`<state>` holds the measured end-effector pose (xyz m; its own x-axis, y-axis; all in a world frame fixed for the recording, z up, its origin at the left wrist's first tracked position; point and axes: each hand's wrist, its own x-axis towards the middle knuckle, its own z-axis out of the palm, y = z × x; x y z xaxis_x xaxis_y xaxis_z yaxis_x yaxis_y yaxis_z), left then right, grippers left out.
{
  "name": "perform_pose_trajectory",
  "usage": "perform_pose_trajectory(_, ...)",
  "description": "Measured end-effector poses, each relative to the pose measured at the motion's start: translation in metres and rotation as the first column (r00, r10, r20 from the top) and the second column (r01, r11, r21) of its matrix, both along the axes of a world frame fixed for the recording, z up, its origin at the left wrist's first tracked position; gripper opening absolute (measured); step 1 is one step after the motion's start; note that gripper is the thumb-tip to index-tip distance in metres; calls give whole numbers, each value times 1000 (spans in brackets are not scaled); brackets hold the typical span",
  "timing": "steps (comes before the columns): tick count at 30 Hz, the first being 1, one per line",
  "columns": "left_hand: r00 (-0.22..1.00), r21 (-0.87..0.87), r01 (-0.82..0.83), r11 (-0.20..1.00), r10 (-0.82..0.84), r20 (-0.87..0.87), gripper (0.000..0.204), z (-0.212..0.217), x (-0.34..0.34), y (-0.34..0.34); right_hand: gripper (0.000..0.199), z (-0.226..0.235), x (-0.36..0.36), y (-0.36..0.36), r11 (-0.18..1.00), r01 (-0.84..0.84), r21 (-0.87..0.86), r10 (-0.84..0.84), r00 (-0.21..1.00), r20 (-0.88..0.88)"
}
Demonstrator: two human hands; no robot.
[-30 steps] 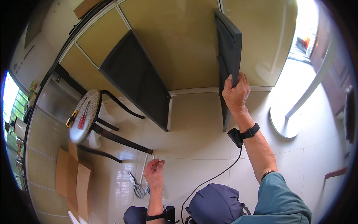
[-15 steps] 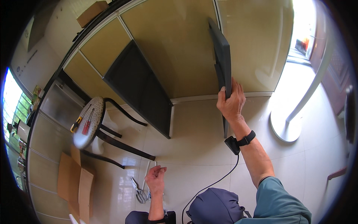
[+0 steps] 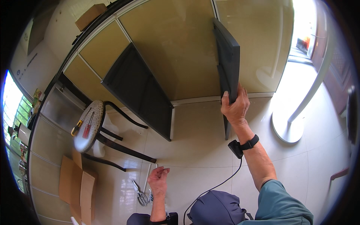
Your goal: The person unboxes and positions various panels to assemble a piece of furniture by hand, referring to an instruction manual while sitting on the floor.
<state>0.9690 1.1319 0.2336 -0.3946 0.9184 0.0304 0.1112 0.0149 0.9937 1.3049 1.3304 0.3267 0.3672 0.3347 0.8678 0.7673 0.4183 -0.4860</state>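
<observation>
My right hand (image 3: pixel 236 107) is closed round the near edge of a dark grey panel (image 3: pixel 231 63), thumb on its left face and fingers on the right side. The panel stands nearly edge-on in front of the beige cabinet; a narrower dark piece (image 3: pixel 226 125) shows beneath it, reaching to the floor. Farther left, another dark panel (image 3: pixel 144 92) is upright on the floor against the cabinet. My left hand (image 3: pixel 158 180) hovers low with fingers curled and tips pressed together; anything between them is too small to make out. Near it on the floor lie grey-handled scissors (image 3: pixel 140 195) and thin white strips (image 3: pixel 147 178).
A round stool (image 3: pixel 83 140) at left carries a red-handled screwdriver (image 3: pixel 86 131) and a yellow-and-black tool (image 3: pixel 77 128). Below it is an open cardboard box (image 3: pixel 87 197). A white pole on a round base (image 3: pixel 288 129) stands at right. A black cable (image 3: pixel 213 185) runs from my right wrist.
The panel in my right hand has shifted slightly right and nearer, showing more of its left face. My left hand has moved slightly right, its fingers still curled.
</observation>
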Motion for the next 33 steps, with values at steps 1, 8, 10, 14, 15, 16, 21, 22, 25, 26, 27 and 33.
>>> perform_pose_trajectory(1,1000,0,1,1000,-1,0,18,0,1,0,49,0,2,0,1000,14,22,-14,1000,13)
perform_pose_trajectory(8,1000,-28,-1,1000,0,-27,17,4,5,0,48,0,8,-1,1000,10,1,-10,1000,21)
perform_pose_trajectory(10,1000,-28,-2,1000,2,-12,17,4,7,0,48,1,8,-2,1000,-4,-26,5,1000,4)
perform_pose_trajectory(14,1000,-25,-2,1000,2,-6,16,6,9,0,49,0,10,-1,999,-27,-28,26,1000,-9)
perform_pose_trajectory(15,1000,-24,-2,1000,2,-6,16,7,9,0,49,0,10,-2,999,-24,-22,24,1000,-7)
perform_pose_trajectory(16,1000,-24,-4,1000,3,-7,16,7,9,1,50,-1,10,-2,1000,-22,-15,22,1000,-4)
perform_pose_trajectory(21,1000,-30,-4,1000,3,-17,17,5,8,1,53,-7,11,-5,999,-38,-4,38,999,22)
perform_pose_trajectory(22,1000,-26,-9,1000,9,-18,17,7,7,0,54,-7,11,-6,999,-45,-7,45,999,26)
perform_pose_trajectory(25,1000,-5,2,1000,-2,26,15,8,4,-1,57,-7,17,-13,998,-48,30,47,998,45)
perform_pose_trajectory(26,1000,-4,10,1000,-10,21,15,7,3,-1,57,-9,20,-16,998,-52,30,50,998,44)
perform_pose_trajectory(27,1000,-3,19,1000,-19,16,15,8,3,-1,57,-12,24,-22,998,-53,40,51,998,42)
perform_pose_trajectory(33,987,-76,-37,996,25,-156,16,33,-17,-23,53,-5,6,-84,960,-165,225,155,986,62)
